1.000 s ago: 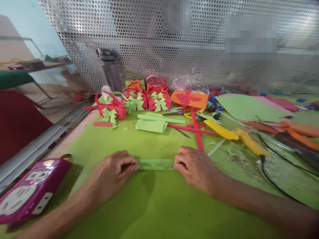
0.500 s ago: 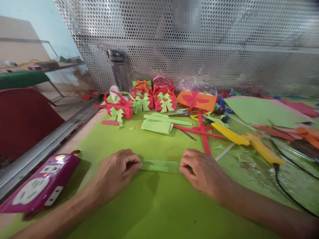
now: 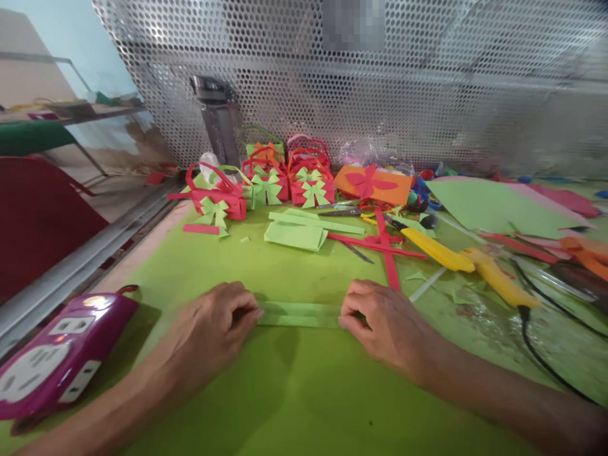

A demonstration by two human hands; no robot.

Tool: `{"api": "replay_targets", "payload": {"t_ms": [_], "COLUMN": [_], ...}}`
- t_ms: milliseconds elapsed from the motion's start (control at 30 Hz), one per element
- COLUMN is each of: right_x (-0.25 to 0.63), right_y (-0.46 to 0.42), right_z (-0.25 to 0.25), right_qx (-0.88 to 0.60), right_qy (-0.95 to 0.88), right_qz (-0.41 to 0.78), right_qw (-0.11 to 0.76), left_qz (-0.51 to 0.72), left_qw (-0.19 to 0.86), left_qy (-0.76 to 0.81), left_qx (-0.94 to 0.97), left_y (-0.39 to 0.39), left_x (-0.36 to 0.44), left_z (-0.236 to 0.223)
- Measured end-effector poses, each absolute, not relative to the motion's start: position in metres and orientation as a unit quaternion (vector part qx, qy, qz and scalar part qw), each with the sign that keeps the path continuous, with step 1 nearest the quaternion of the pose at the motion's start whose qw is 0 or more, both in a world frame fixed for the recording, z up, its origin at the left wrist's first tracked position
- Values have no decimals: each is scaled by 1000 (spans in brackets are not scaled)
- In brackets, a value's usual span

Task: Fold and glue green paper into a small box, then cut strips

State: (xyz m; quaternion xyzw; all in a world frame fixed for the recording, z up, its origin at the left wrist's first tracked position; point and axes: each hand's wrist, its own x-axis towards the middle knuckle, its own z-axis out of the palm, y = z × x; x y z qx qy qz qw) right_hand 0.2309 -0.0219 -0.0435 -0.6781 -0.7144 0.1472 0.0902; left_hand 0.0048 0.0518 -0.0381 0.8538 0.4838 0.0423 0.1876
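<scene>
A folded strip of light green paper [image 3: 299,315] is stretched sideways between my two hands, low over the green tabletop. My left hand [image 3: 216,326] pinches its left end between thumb and fingers. At the other end my right hand [image 3: 382,326] is closed in a similar pinch. A crease runs lengthwise along the strip, and both its ends are hidden in the fingers. Beyond the strip lies a folded piece of green paper [image 3: 295,237], with crossed red paper strips [image 3: 390,265] to its right.
Several small red paper bags [image 3: 311,189] with green bows stand at the back, near a grey bottle [image 3: 218,123]. A purple power strip [image 3: 71,354] lies at left. To the right are a yellow glue gun [image 3: 503,278] with a black cord and a yellow-handled tool [image 3: 437,249].
The view has shifted slightly. My left hand has slid a little to the left along the green strip, while my right hand stays almost where it was. Both keep their pinch.
</scene>
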Motion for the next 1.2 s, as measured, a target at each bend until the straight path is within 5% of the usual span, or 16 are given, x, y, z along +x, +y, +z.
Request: {"api": "replay_targets", "payload": {"t_ms": [1200], "right_x": [232], "right_y": [-23], "right_z": [-45], "right_qx": [-671], "right_qy": [-728], "right_qz": [128], "right_qw": [67], "left_qz": [71], "left_qw": [111], "left_qy": [443], "left_qx": [887], "left_y": [52], "left_x": [4], "left_z": [-46]}}
